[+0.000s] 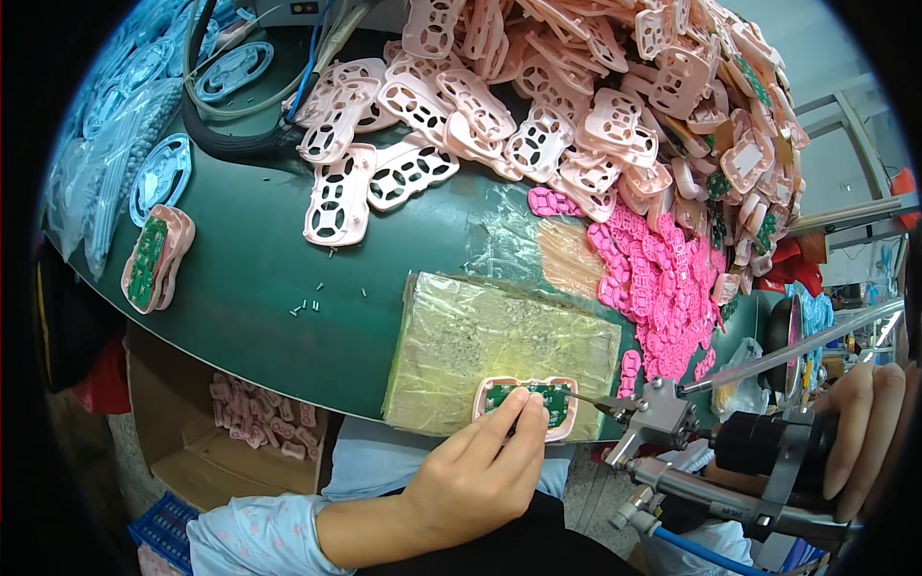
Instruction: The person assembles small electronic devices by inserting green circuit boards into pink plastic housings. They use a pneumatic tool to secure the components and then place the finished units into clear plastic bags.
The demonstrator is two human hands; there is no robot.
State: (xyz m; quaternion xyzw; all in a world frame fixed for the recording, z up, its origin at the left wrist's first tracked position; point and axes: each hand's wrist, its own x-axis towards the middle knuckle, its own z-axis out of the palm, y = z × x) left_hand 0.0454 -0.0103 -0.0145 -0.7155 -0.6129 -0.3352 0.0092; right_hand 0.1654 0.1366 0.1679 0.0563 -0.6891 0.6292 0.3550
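A pale pink plastic shell [479, 403] lies on a block wrapped in yellowish film [499, 331], at its near edge. Inside the shell sits a green circuit board [557, 396]. The fingertips of my left hand [480, 470] are pinched together and press on the board, hiding its middle. My right hand [860, 432] wraps round the black body of a powered screwdriver [759, 446] with a metal feed head [663, 420] and hoses. The driver's thin tip points left at the board's upper right corner; whether it touches a screw is too small to tell.
Pale pink shells [547, 134] are heaped at the back, bright pink button pads [653, 288] at right. Shells with a board [154, 259] stand at left, near bagged blue parts [115, 163]. Loose screws [305, 307] dot the green table [240, 298]. Below is a cardboard box [192, 470].
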